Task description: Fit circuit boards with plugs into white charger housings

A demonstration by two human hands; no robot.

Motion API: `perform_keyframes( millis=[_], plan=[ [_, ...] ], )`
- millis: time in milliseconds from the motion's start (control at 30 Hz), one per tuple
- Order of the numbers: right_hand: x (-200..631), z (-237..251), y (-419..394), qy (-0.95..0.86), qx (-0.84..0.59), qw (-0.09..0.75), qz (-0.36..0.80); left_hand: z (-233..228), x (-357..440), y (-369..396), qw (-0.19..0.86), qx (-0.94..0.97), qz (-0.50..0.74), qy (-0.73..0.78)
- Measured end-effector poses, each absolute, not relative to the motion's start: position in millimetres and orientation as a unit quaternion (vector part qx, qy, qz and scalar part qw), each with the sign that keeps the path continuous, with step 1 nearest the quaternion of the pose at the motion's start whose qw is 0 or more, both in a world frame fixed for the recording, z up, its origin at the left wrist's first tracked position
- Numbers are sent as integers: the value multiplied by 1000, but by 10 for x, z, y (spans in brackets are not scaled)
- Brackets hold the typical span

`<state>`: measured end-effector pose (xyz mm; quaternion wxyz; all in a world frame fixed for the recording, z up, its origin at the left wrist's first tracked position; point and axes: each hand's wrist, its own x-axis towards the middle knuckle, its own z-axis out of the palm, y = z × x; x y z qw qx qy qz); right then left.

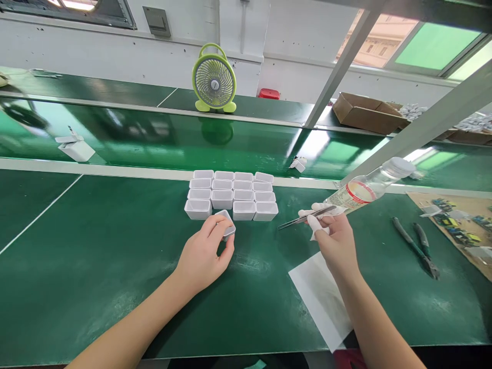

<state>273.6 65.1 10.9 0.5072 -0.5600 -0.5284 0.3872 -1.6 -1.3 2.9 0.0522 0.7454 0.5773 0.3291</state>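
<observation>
In the head view, the landmark is the cluster of white open-topped boxes (243,210), set in close rows. The small white box (229,230) is at the cluster's near edge, just in front of its second column from the left, where the front row has a gap. It sits between the left hand's (207,253) thumb and fingers, which are closed on it. It is tilted, its longer side slanting from far left to near right; whether it touches its neighbours I cannot tell. The left hand is much the nearer; the right hand (333,233) is to the cluster's right, white covers on some fingertips, its fingers together around slim metal tweezers (298,221) whose tips point back towards the cluster.

The boxes look like smooth, matt plastic with thin walls and rounded corners. Right of the cluster, beyond the right hand, leans a clear, glossy bottle (355,193) with a printed label; farther right are dark-handled cutting pliers (417,248). A flat white paper sheet (319,297) lies nearer the wearer, right of the cluster, on the scuffed green tabletop (115,287).
</observation>
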Motion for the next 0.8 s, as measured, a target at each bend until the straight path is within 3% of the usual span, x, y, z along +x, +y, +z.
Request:
perform_keyframes(
  millis=[800],
  plan=[
    [2734, 102, 646, -540, -562, 501, 375, 45, -15, -3, 60, 745, 334, 574]
  ],
)
